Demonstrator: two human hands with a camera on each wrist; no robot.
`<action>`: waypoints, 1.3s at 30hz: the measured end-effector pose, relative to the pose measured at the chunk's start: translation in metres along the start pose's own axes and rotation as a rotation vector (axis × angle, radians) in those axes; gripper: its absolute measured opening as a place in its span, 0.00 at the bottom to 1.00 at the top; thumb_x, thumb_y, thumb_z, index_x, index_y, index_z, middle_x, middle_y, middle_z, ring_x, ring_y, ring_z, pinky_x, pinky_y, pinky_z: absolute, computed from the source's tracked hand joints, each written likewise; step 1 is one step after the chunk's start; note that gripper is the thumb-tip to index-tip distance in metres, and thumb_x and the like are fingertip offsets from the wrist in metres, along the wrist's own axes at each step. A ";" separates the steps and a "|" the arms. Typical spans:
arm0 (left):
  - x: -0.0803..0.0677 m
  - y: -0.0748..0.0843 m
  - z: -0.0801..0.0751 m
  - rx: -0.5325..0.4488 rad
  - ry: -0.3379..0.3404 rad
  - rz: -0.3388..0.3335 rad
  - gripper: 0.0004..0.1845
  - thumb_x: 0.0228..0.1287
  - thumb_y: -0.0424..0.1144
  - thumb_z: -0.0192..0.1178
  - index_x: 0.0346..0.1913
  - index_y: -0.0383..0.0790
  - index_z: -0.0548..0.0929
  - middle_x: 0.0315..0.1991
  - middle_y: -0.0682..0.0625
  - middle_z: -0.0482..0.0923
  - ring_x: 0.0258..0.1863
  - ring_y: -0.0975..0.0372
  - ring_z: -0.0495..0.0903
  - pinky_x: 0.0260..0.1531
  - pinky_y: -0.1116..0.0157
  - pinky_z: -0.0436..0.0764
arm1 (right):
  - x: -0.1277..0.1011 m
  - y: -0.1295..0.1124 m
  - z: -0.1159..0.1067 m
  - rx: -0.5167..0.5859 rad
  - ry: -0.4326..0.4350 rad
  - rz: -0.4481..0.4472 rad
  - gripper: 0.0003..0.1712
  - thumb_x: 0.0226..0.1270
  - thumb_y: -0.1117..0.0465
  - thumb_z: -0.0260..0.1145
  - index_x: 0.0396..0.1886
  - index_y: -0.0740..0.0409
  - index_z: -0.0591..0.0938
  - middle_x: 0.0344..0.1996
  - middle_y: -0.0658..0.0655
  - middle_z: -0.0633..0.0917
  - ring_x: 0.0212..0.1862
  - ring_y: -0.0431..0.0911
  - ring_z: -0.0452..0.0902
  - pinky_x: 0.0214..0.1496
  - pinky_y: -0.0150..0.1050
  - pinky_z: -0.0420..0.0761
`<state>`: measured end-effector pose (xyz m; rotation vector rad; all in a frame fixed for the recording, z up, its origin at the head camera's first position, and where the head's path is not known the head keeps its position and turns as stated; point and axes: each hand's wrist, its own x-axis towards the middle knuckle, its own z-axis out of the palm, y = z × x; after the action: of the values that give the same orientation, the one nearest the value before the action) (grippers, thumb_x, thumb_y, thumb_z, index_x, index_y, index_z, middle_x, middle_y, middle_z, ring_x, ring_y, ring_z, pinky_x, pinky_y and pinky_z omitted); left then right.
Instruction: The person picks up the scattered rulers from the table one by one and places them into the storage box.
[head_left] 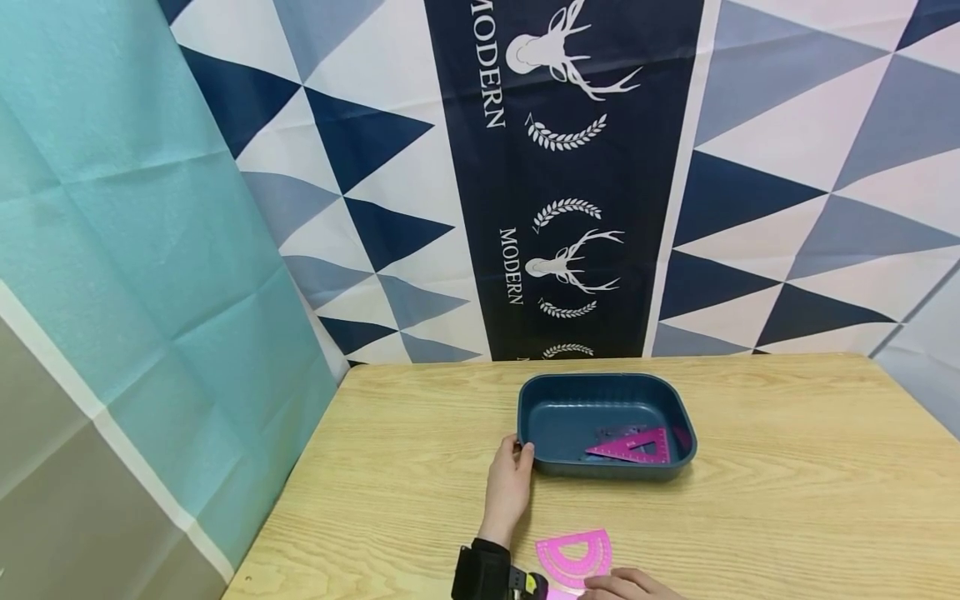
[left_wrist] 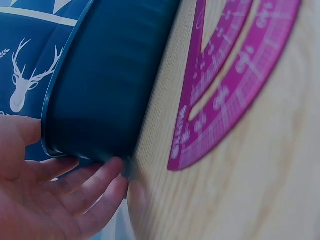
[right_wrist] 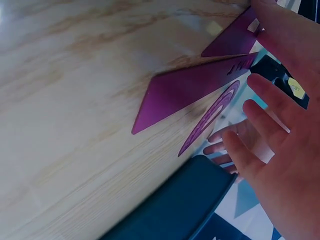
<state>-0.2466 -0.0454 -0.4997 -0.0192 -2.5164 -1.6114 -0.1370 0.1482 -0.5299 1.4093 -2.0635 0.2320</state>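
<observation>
Wooden table (head_left: 390,450): left hand (head_left: 512,482) grips the bin (head_left: 611,471) near the far edge, best held steady; right hand (head_left: 630,587) relaxed.

the left hand (head_left: 510,479) reaches farther out, its thumb (head_left: 527,455) set apart from bent fingers (left_wrist: 95,185); the right hand (head_left: 628,586) is nearer, to the right, fingers (right_wrist: 275,98) slightly spread.

A curtained-off tabletop workspace: a turquoise-and-gray fabric sheet (head_left: 187,275) and a navy-and-white, triangle-patterned fabric sheet (head_left: 562,179) border 2 sides of a pale wood-grain table (head_left: 405,467).
</observation>
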 end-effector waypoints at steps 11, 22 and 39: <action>0.000 0.002 -0.001 -0.017 0.011 -0.013 0.20 0.70 0.42 0.46 0.56 0.33 0.71 0.51 0.39 0.75 0.50 0.51 0.76 0.47 0.55 0.76 | 0.010 -0.004 0.001 -0.006 -0.034 -0.007 0.14 0.63 0.44 0.57 0.46 0.40 0.77 0.44 0.42 0.79 0.50 0.35 0.73 0.47 0.33 0.73; -0.001 -0.001 0.001 -0.031 0.011 -0.033 0.19 0.69 0.43 0.46 0.56 0.35 0.72 0.51 0.40 0.75 0.50 0.51 0.76 0.47 0.56 0.76 | 0.009 -0.005 0.004 -0.032 0.008 -0.014 0.13 0.62 0.44 0.58 0.43 0.39 0.79 0.43 0.42 0.80 0.50 0.34 0.73 0.49 0.32 0.71; 0.000 0.001 0.001 -0.035 0.011 -0.022 0.19 0.69 0.42 0.46 0.56 0.34 0.72 0.51 0.40 0.75 0.50 0.51 0.76 0.47 0.56 0.77 | 0.013 -0.009 0.004 0.009 -0.017 0.018 0.07 0.68 0.49 0.51 0.36 0.39 0.76 0.34 0.38 0.75 0.36 0.32 0.70 0.37 0.26 0.71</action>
<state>-0.2466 -0.0439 -0.4997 0.0130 -2.4890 -1.6592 -0.1335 0.1324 -0.5277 1.4023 -2.0923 0.2377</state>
